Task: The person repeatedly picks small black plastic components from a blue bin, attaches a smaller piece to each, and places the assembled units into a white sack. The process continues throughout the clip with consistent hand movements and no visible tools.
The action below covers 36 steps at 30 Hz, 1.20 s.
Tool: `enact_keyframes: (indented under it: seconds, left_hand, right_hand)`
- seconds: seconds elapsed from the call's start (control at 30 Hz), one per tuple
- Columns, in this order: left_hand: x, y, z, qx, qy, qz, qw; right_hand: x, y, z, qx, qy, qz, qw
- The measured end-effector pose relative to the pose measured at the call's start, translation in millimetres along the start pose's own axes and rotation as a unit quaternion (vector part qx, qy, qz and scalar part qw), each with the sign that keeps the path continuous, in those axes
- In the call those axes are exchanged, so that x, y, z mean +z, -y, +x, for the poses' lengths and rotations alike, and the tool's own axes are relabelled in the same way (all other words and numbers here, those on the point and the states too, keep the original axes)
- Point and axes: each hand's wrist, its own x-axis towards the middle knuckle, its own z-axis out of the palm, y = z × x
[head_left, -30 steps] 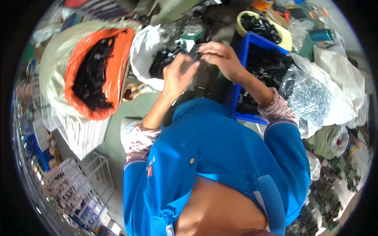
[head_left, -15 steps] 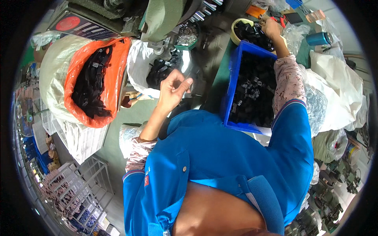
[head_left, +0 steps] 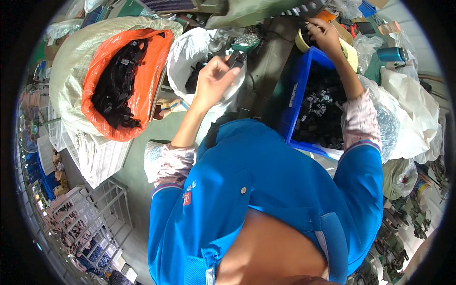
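So the left hand (head_left: 213,78) is pinching a small black part (head_left: 236,58) over the white bag (head_left: 190,52), while the right hand (head_left: 323,34) digs closed-fingered into the yellow bowl (head_left: 350,51) past the blue crate (head_left: 297,95).

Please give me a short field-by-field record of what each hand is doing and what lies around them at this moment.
left hand: raised over the white bag, pinching a small black part
right hand: reaching into the yellow container of black parts
blue crate: below the right forearm, filled with black parts
orange-lined sack: to the left, open, holding black parts
teal cup: far right, beside clear plastic bags
clothing: blue jacket, patterned sleeve covers
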Motion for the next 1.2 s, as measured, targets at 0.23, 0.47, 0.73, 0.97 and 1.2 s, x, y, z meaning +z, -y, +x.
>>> enact_keyframes:
  seconds: [0.23, 0.47, 0.73, 0.97, 1.2]
  left_hand:
    - [-16, 3, 7, 0.014, 0.017, -0.008, 1.0]
    - [-45, 6, 13, 0.087, 0.042, 0.053, 0.994]
    - [-75, -10, 26, 0.144, 0.094, 0.141, 0.975]
    - [-90, -15, 42, 0.213, 0.121, 0.229, 0.942]
    - [-107, -25, 68, 0.295, 0.172, 0.334, 0.878]
  right_hand:
    - [86, 114, -89, 0.15, 0.128, 0.428, 0.882]
    - [118, 121, -95, 0.009, 0.092, 0.354, 0.931]
    - [140, 141, -87, 0.035, 0.068, 0.219, 0.973]
    - [161, 153, -82, -0.023, 0.04, 0.134, 0.99]
    - [174, 156, -75, -0.066, -0.019, 0.122, 0.99]
